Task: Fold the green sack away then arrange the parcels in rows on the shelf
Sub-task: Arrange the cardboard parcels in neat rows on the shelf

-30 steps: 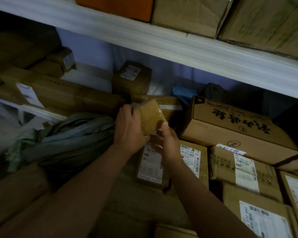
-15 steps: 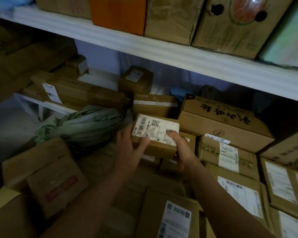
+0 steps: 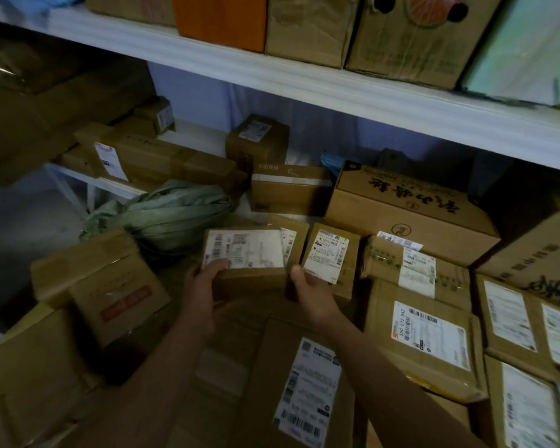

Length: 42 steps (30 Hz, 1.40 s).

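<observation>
A small brown parcel (image 3: 244,253) with a white label on top lies flat among the other parcels at the centre. My left hand (image 3: 204,286) grips its near left corner, and my right hand (image 3: 307,286) holds its near right edge. Right of it stands a labelled parcel (image 3: 332,258), touching it. The green sack (image 3: 172,215), bundled and crumpled, lies just behind and to the left on the shelf.
Cardboard boxes fill the shelf: a large printed box (image 3: 408,215) at the right, a taped box (image 3: 290,189) behind, labelled parcels (image 3: 427,334) in front right, a red-marked box (image 3: 110,292) at the left. The white upper shelf board (image 3: 337,92) overhangs with more boxes.
The small parcel has been turned label up and lowered from in front of the shelf down among the parcels. Both hands stayed on it; the view has pulled back and up.
</observation>
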### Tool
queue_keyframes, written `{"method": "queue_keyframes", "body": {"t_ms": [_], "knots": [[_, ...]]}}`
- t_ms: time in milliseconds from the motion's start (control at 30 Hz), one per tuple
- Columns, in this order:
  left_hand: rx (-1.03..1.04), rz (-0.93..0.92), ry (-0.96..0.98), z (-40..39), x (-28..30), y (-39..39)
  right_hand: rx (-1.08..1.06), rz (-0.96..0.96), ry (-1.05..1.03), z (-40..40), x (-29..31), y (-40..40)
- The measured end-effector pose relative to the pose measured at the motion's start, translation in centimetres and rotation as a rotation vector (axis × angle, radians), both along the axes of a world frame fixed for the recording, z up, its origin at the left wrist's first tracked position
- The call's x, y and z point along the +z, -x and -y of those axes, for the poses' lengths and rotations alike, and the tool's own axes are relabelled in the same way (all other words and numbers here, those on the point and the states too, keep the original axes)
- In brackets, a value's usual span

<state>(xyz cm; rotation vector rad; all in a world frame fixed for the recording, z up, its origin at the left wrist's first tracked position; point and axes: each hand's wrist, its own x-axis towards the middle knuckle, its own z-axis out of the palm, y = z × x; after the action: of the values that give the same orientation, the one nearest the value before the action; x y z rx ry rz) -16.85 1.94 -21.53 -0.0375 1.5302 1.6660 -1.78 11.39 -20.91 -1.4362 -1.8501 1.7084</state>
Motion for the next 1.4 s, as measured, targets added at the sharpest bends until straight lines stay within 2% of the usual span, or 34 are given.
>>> {"method": "queue_keyframes", "body": {"t_ms": [33, 100, 167, 267, 367, 633, 733, 800, 900, 1000, 1100, 1167, 1300, 1367, 1400], "knots": [[0.033, 0.009, 0.013, 0.3, -0.7, 0.0, 0.072, 0.076, -0.054, 0.2, -0.3, -0.4], [0.066, 0.063, 0.042, 0.6, -1.6, -0.3, 0.257, 0.344, -0.134, 0.6, -1.0, -1.0], [0.144, 0.155, 0.037, 0.6, -2.0, -1.1, 0.342, 0.597, -0.229, 1.0, -1.6, -1.5], [0.306, 0.259, 0.033, 0.6, -2.5, -2.4, 0.308, 0.713, -0.252, 1.6, -2.9, -1.8], [0.397, 0.271, 0.07, 1.0, -2.5, -3.7, 0.288, 0.727, -0.262, 2.2, -3.8, -1.9], [0.428, 0.29, 0.109, 2.7, -4.1, -5.4, 0.258, 0.724, -0.43, 4.5, -3.0, -1.8], [0.347, 0.302, 0.155, 3.1, -4.3, -5.3, 0.099, 0.803, -0.637, 5.7, -3.0, -1.9], [0.253, 0.334, 0.193, 3.4, -4.3, -5.3, -0.062, 0.831, -0.688, 6.5, -3.0, -2.6], [0.153, 0.383, 0.204, 4.2, -3.9, -5.4, -0.218, 0.878, -0.485, 7.6, -2.5, -4.7], [0.101, 0.38, 0.221, 4.8, -3.6, -5.7, -0.176, 0.979, -0.353, 8.6, -2.2, -6.9], [0.044, 0.374, 0.206, 4.9, -3.7, -6.1, -0.176, 0.879, -0.19, 9.2, -2.5, -7.5], [0.016, 0.367, 0.196, 4.6, -3.5, -6.1, -0.24, 0.799, -0.178, 8.9, -2.8, -7.3], [-0.047, 0.373, 0.144, 3.0, -3.2, -5.4, -0.329, 0.743, -0.342, 9.0, -2.4, -6.7], [-0.07, 0.379, 0.133, 2.6, -3.5, -5.3, -0.192, 0.743, -0.517, 9.7, -2.2, -6.6], [-0.059, 0.37, 0.141, 2.6, -3.8, -5.3, -0.031, 0.729, -0.582, 10.0, -2.4, -6.6]]}}
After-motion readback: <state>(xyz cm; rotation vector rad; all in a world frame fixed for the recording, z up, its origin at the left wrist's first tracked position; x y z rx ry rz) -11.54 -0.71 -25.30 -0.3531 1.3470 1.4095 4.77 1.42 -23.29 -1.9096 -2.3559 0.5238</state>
